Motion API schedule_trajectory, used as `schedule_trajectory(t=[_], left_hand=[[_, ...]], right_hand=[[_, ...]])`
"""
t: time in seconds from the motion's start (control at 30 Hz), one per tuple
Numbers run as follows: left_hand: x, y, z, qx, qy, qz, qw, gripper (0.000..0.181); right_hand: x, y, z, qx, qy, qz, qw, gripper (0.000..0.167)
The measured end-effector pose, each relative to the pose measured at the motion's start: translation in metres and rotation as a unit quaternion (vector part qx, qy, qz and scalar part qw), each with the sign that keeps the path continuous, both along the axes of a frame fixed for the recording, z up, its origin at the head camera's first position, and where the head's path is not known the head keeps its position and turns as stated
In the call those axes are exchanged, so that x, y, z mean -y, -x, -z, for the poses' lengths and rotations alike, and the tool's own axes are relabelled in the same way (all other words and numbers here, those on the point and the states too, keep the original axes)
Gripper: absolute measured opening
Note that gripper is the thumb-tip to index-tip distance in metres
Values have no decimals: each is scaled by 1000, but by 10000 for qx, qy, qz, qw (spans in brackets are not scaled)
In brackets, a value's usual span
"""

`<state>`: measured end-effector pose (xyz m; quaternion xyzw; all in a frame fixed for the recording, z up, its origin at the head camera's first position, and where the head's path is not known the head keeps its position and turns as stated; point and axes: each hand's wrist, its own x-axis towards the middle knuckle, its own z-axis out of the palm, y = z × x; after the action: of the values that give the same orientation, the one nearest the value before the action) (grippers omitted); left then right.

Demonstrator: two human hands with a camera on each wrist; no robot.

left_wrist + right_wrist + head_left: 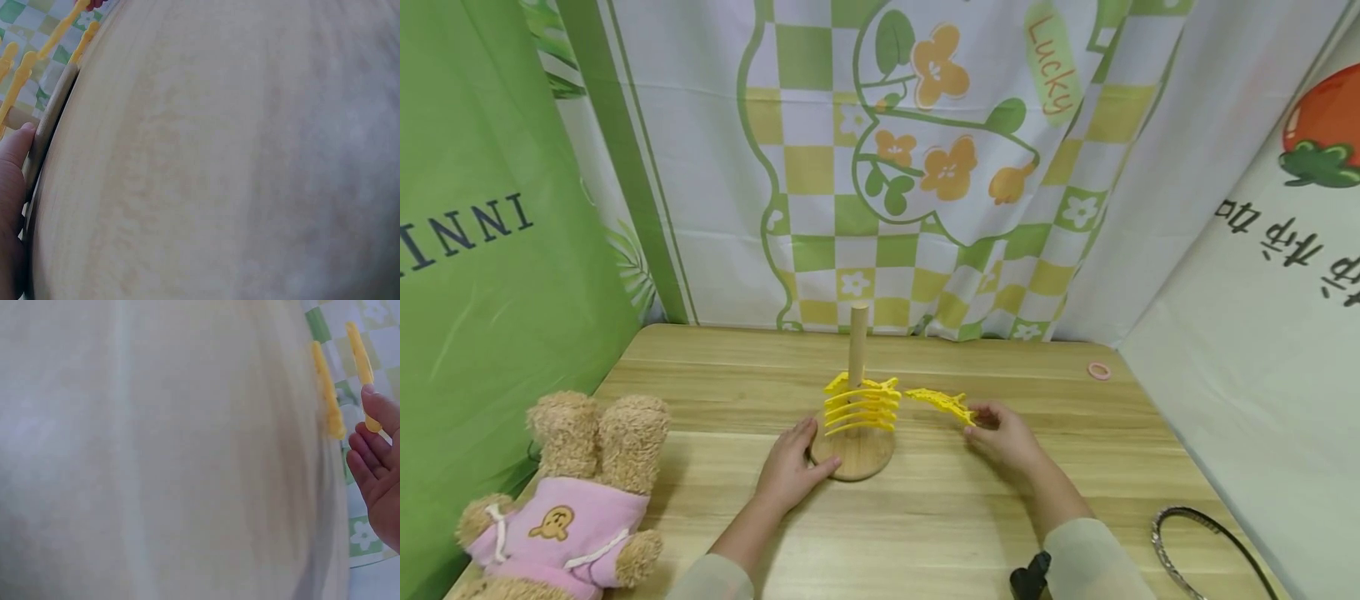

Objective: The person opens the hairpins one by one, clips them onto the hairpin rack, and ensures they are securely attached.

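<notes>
1. I see a pale wood-grain surface [925,533] closed in by hangings: a green cloth [497,150] at left, a checked and flowered curtain [700,167] marked "Lucky" at the back, and a white cloth [1240,283] with a tomato print at right.
2. A plush bear [561,521] in a pink top lies along the left edge; a small pink ring [1101,378] sits near the far right corner, and a dark hoop [1159,546] at the near right.
3. Just left of the middle stands an upright wooden stand [858,342] — a dowel on a round base — with several curved yellow pieces [887,406] layered one above another at the dowel, below its top.
4. The left hand [790,467] reaches in from the near side, its fingers bent about the base's left rim and its thumb on the front edge, so the fingers are holding the base.
5. The right hand [1007,437] comes in from the right, well apart from the left; its thumb and fingers pinch the end of a loose yellow piece [936,400], which points towards the stand.
6. From the right wrist, another yellow strip [328,390] shows beside the pinched one — I cannot tell whether it is separate.
</notes>
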<state>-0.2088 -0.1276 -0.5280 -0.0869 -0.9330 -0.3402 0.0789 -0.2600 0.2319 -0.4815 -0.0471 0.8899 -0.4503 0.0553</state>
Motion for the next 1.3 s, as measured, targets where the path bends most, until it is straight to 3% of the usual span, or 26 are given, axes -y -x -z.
schedule_trajectory(t=[0.4,0.53,0.83,1.0,1.3], left_hand=[[0,0,0,43,25,-16,10000,79],[0,0,0,68,15,-7,10000,80],[0,-2,-1,86,-23,-13,10000,79],[0,-3,-2,80,6,-29,10000,80],[0,-2,-2,131,-3,-55,9999,80]], right_hand=[[9,-2,-46,-398,911,1,9950,56],[13,-5,-57,-410,1005,-20,9941,55],[31,-9,-77,-697,992,-154,9925,45],[42,-9,-85,-651,964,-262,9929,44],[64,-1,-94,-700,518,-441,9952,37]])
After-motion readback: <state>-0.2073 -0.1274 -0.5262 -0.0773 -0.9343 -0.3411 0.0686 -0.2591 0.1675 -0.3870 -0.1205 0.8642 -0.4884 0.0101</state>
